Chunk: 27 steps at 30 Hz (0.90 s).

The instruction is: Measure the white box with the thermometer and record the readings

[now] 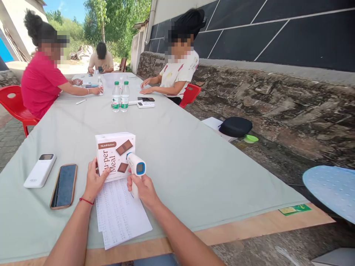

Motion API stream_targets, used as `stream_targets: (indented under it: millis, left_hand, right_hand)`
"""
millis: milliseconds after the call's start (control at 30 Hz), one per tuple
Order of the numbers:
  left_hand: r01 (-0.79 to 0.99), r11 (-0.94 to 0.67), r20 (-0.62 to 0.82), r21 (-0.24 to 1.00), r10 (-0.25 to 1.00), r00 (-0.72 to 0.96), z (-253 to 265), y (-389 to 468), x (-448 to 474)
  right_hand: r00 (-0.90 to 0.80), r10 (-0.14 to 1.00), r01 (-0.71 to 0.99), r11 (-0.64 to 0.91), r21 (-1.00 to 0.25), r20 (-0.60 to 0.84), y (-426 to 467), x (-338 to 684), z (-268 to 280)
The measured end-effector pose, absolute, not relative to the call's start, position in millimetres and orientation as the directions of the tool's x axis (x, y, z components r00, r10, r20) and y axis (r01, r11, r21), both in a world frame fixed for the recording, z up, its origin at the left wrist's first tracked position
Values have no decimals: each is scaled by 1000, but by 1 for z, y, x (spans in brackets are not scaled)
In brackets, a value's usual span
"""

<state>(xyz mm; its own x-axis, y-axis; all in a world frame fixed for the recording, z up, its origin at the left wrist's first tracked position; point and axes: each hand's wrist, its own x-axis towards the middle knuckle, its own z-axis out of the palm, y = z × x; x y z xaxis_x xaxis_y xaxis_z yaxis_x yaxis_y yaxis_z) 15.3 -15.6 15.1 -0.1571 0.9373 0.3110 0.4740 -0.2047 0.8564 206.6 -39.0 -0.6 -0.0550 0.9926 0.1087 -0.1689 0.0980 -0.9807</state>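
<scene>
My left hand (pixel 96 178) grips the lower left side of a white and brown "NutriMotion" meal box (pixel 118 147), its thumb lying over the front. The box stands upright on the table. In my right hand (pixel 145 188) is a white infrared thermometer (pixel 135 162) with a blue-rimmed screen, my fingers wrapped round its handle. Its front end is close to the right side of the box; whether they touch I cannot tell. Under my hands lie sheets of paper (pixel 124 221) covered in rows of print or writing.
On the left lie a white power bank (pixel 40 171) and a phone (pixel 64 186). Water bottles (pixel 124 96) stand farther off, beside a phone (pixel 146 99) and a white device (pixel 145 105). Several people sit round the covered table (pixel 194 166). A black case (pixel 235 126) lies beyond its right edge.
</scene>
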Motion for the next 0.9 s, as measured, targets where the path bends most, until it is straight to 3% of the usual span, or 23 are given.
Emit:
stream_targets:
  millis: [300,533,733,900]
  left_hand:
    - [508,-144,265,849,948,-176,15,-13,14]
    - [379,-168,257,910,946,-197,8,-11,13]
    - [395,-174,308,902,901,-306,9,-10,7]
    - [454,-221,432,863,789,-436,15,-8,-4]
  right_hand:
    - [-191,968,-301,99,-948,162,-42,208,1]
    - [-166,969,-292,131,-948,185,-42,213,8]
    - [-147,975,-255,128,-958,169,-42,218,10]
    - [-101,986,-205,109,-973,132,-41,224,13]
